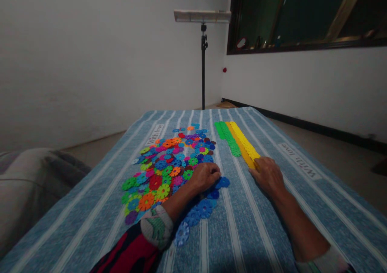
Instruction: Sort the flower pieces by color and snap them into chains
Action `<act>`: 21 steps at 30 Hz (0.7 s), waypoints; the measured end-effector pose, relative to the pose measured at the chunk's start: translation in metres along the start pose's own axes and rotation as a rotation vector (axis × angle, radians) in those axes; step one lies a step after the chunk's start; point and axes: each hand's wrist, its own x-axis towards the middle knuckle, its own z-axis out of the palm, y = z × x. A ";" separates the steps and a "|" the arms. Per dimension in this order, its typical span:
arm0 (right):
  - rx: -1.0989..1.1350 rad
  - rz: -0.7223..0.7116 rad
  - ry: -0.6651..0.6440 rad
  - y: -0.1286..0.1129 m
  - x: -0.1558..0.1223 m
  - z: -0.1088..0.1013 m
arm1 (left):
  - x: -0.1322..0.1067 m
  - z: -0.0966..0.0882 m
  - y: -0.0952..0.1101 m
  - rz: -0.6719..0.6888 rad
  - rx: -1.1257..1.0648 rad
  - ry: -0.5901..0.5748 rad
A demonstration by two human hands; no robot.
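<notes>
A heap of notched, flower-shaped plastic discs [155, 182] in many colours covers the left-middle of the tablecloth. My left hand [206, 176] is over the heap's right edge, fingers curled together; whatever they may hold is hidden. Several blue discs [204, 208] lie beside and below that hand. My right hand [267, 175] has its fingers closed at the near end of a long yellow row of overlapping discs [243, 139]. An orange row [249, 160] runs along its left side. Farther left lies a shorter green row of discs [229, 139].
A striped blue-and-white tablecloth [115, 224] covers the table. Behind the far edge stands a black light stand [203, 71] with a flat panel on top. A cloth-covered seat [39, 192] is at the left, and a dark window [308, 15] at upper right.
</notes>
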 end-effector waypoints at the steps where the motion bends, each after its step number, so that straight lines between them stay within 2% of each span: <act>1: 0.000 -0.004 0.005 -0.001 0.001 0.000 | 0.000 0.000 0.000 0.003 0.000 -0.001; 11: -0.063 -0.021 0.115 -0.011 0.004 0.003 | -0.001 0.000 0.001 -0.016 -0.004 -0.013; 21: 0.013 -0.023 0.153 0.000 -0.001 0.007 | -0.005 -0.002 0.001 -0.016 -0.053 -0.001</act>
